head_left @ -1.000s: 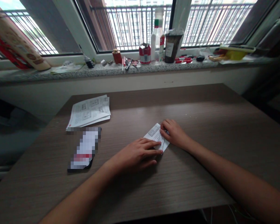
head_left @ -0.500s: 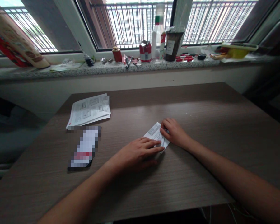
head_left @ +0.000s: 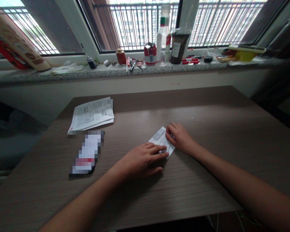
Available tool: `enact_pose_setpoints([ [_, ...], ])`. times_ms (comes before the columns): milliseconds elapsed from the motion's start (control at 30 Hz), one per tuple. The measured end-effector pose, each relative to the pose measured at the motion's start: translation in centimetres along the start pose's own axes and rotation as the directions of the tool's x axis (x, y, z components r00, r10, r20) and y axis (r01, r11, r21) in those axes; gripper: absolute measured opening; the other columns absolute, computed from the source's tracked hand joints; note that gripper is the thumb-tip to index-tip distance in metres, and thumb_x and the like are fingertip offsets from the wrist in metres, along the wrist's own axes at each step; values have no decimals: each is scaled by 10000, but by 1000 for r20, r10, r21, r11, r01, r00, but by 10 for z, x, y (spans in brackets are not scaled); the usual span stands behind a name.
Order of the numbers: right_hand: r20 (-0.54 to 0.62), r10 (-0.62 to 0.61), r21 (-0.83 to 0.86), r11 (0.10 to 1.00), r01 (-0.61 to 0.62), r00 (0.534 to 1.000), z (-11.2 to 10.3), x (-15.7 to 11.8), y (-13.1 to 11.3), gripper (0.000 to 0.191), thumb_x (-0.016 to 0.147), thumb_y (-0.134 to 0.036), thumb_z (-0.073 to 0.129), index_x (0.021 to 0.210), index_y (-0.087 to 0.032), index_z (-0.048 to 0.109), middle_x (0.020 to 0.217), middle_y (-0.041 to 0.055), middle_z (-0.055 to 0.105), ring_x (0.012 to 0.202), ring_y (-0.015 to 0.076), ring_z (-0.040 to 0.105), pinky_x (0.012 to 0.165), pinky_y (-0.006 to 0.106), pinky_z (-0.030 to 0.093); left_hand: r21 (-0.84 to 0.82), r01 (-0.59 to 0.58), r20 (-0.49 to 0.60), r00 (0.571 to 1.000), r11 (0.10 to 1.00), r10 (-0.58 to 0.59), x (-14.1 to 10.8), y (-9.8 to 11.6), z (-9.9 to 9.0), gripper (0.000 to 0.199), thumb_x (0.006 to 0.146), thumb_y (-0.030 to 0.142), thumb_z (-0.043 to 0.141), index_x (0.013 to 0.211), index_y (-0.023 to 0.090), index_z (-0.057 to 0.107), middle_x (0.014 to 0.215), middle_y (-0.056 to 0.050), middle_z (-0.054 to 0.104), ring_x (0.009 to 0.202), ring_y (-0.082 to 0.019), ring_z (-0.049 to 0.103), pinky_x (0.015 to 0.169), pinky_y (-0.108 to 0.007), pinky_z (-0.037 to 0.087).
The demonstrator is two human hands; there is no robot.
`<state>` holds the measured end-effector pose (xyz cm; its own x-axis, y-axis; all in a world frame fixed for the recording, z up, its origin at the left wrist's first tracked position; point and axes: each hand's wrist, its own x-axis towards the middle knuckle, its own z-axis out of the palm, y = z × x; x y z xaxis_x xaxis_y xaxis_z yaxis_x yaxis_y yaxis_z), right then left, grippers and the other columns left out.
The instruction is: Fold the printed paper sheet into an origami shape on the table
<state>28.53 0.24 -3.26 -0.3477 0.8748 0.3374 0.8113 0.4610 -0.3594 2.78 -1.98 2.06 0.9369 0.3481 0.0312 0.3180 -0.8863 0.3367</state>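
Note:
A small folded piece of printed white paper (head_left: pixel 159 135) lies on the brown table (head_left: pixel 140 109), between my two hands. My left hand (head_left: pixel 145 158) rests with its fingers spread, the fingertips on the paper's lower left part and the thumb apart over the table. At the paper's upper right edge is my right hand (head_left: pixel 177 135), its fingers curled and pressed together on the paper. The fingers hide part of the folds.
Folded printed sheets (head_left: pixel 93 112) lie at the table's back left, with a blurred phone (head_left: pixel 87 153) in front. The windowsill (head_left: pixel 74 74) holds a red can (head_left: pixel 150 54), bottles, a dark cup (head_left: pixel 178 46), pens and a yellow container (head_left: pixel 246 54).
My left thumb has moved slightly away from the fingers and shows more clearly. The paper and my right hand are almost unmoved.

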Motion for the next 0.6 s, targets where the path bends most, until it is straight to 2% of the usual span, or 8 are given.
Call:
enact_pose_setpoints([
  [400, -5, 6, -45, 999, -6, 1000, 3, 0, 0, 46, 976, -197, 565, 933, -210, 577, 941, 90, 627, 874, 259, 536, 802, 379, 419, 3, 2, -5, 1000, 1000, -2, 1, 0, 3, 517, 1009, 387, 621, 1504, 276, 522, 1553, -72, 523, 1341, -307, 556, 1139, -491, 448],
  [600, 7, 18, 3, 1000, -18, 1000, 1, 0, 1, 60, 977, -188, 575, 924, -209, 554, 946, 78, 619, 881, 248, 533, 814, 373, 418, 15, 11, -33, 999, 1000, -10, 2, 1, 6, 470, 1024, 394, 602, 1476, 277, 544, 1537, -67, 540, 1324, -292, 570, 1132, -481, 451],
])
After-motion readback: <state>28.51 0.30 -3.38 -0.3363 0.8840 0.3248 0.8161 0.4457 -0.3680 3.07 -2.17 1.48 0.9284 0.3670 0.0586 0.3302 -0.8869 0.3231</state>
